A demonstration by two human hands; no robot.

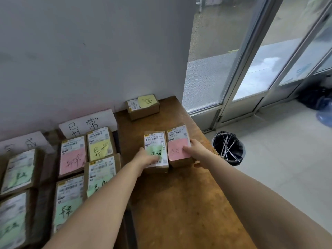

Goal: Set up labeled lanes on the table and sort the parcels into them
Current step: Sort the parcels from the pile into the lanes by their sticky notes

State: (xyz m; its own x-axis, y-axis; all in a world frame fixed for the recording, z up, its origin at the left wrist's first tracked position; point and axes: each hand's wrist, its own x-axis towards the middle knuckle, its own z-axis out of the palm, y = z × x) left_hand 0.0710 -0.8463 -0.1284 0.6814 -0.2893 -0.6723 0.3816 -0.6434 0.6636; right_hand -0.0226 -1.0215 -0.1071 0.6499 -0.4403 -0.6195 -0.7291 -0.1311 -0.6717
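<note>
Brown wooden table runs along a grey wall. At its middle two parcels lie side by side, touching. The left hand lies on the green-note parcel; whether its fingers curl round an edge I cannot tell. The right hand grips the pink-note parcel, fingers on top, thumb at the near edge. At 9 o'clock, sorted parcels lie below a paper lane sign. At 12 o'clock a yellow-note parcel sits by the wall. At 3 o'clock a black bin stands on the floor.
</note>
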